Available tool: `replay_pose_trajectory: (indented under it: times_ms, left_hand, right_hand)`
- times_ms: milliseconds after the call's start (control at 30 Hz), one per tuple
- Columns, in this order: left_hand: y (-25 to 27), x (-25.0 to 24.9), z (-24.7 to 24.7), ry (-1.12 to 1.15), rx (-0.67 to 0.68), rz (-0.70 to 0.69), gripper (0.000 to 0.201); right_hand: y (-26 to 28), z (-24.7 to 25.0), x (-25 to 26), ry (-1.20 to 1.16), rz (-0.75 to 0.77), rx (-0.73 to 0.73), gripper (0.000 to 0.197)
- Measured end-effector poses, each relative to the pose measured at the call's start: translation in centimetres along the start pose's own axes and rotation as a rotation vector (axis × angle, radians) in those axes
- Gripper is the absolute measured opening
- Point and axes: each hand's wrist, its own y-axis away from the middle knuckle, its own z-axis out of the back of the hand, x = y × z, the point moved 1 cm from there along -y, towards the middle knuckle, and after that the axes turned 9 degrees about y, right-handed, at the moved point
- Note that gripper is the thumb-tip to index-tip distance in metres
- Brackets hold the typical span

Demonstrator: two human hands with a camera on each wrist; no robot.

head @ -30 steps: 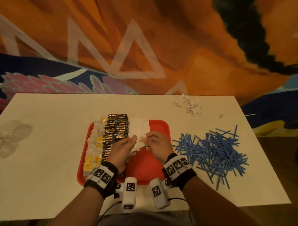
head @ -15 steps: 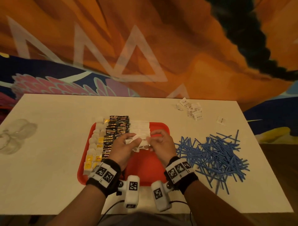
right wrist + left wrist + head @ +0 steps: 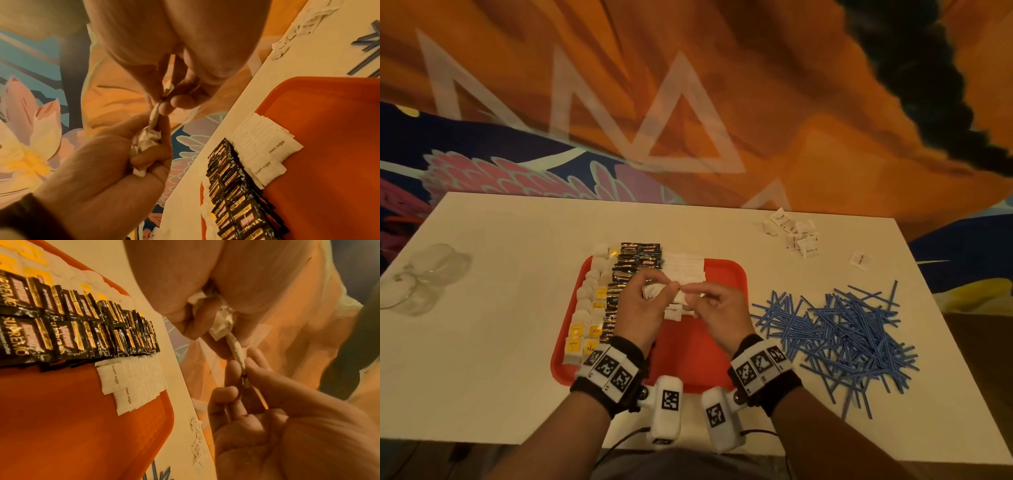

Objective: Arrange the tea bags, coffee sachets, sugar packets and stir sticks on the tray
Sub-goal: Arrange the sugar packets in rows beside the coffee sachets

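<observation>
Item: brown sugar packets, in hand. My left hand (image 3: 642,305) grips a crumpled bunch of them (image 3: 654,291), fingers curled round the bundle. My right hand (image 3: 717,308) pinches one packet (image 3: 236,350) between thumb and fingertips, drawing it from the bunch. The two hands meet above the middle of the red tray (image 3: 732,274), raised off its surface.

Relation governing the coming move: the laid row of sugar packets (image 3: 685,269) lies just beyond my hands, toward the far rim, touching the right edge of the coffee sachets (image 3: 637,263). The pinched packet's long axis runs from one hand to the other, roughly across the tray. The right hand is nearer the bare part of the tray, so I judge it the one to set the packet at the near end of the row.

Tray stock, left to right: tea bags (image 3: 585,318) in two columns, coffee sachets in two overlapping columns, sugar packets overlapped like shingles.

Off the tray, on the worktop (image 3: 500,342): a loose heap of blue stir sticks (image 3: 842,329) to the right, untouched; a small cluster of sugar packets (image 3: 792,233) at the far right, one stray (image 3: 859,260) beside it.

Pose: both wrists low over the near rim, palms turned inward.
</observation>
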Motion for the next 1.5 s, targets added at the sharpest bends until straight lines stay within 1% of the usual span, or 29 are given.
replay_pose_trajectory:
  times_ms: [67, 133, 200, 300, 367, 433, 500, 567, 667, 767, 867, 933, 1033, 1167, 1267, 1400, 1467, 1500]
  left_hand:
    - [0.1, -0.2, 0.1, -0.032, 0.038, -0.014, 0.007]
    - [0.2, 0.0, 0.3, -0.046, 0.098, -0.005, 0.011]
    - [0.3, 0.0, 0.6, -0.051, 0.137, -0.005, 0.015]
    - [0.2, 0.7, 1.1, -0.067, 0.148, 0.013, 0.02]
    - [0.0, 1.2, 1.4, -0.088, 0.148, 0.021, 0.026]
    - [-0.3, 1.7, 1.9, -0.111, 0.146, 0.036, 0.03]
    - [-0.4, 2.1, 2.2, -0.127, 0.159, 0.051, 0.031]
    - [-0.6, 2.3, 2.4, -0.166, 0.175, 0.062, 0.031]
    - [-0.9, 3.3, 2.9, -0.226, 0.175, 0.103, 0.032]
    - [-1.4, 4.7, 3.4, -0.259, 0.094, 0.15, 0.028]
    - [-1.8, 5.3, 4.2, -0.219, 0.013, 0.22, 0.022]
    - [-2.0, 5.5, 4.8, -0.195, -0.007, 0.255, 0.019]
    - [-2.0, 5.8, 5.9, -0.164, -0.05, 0.312, 0.015]
    - [-1.8, 6.2, 7.3, -0.153, -0.052, 0.365, 0.015]
    - [-1.5, 6.5, 8.2, -0.16, -0.055, 0.375, 0.014]
    - [-1.2, 6.6, 9.1, -0.147, -0.07, 0.384, 0.015]
    - [-1.1, 6.7, 9.4, -0.138, -0.074, 0.389, 0.015]
    - [-1.1, 6.6, 9.5, -0.138, -0.079, 0.392, 0.015]
  right_hand:
    - [-0.1, -0.1, -0.2, 0.008, -0.008, 0.0, 0.028]
    - [-0.2, -0.1, -0.5, 0.012, -0.032, 0.005, 0.029]
    - [-0.3, -0.2, -0.7, 0.017, -0.049, 0.035, 0.035]
    - [-0.4, -0.5, -1.3, -0.049, -0.084, 0.051, 0.049]
    - [-0.5, -0.7, -1.8, -0.143, -0.164, 0.024, 0.055]
    - [-0.6, -0.9, -2.3, -0.222, -0.284, 0.016, 0.048]
    - [-0.7, -0.9, -2.9, -0.22, -0.386, 0.021, 0.038]
    - [-0.9, -1.1, -3.7, -0.168, -0.427, 0.025, 0.029]
    - [-1.5, -1.5, -4.9, -0.123, -0.458, 0.015, 0.022]
    - [-2.4, -1.5, -6.6, -0.029, -0.494, 0.006, 0.021]
    - [-3.2, -0.4, -9.0, 0.144, -0.522, 0.003, 0.018]
    - [-3.3, 0.3, -10.5, 0.267, -0.538, 0.0, 0.018]
    - [-3.8, 0.6, -12.3, 0.35, -0.557, -0.01, 0.016]
    - [-5.5, -0.8, -13.4, 0.353, -0.57, -0.025, 0.027]
    - [-6.7, -1.8, -13.3, 0.353, -0.556, -0.05, 0.028]
    - [-7.9, -2.5, -13.7, 0.658, -0.551, -0.04, 0.021]
    - [-8.1, -2.8, -14.0, 0.709, -0.553, -0.072, 0.021]
    - [-8.0, -2.8, -14.2, 0.693, -0.56, -0.095, 0.023]
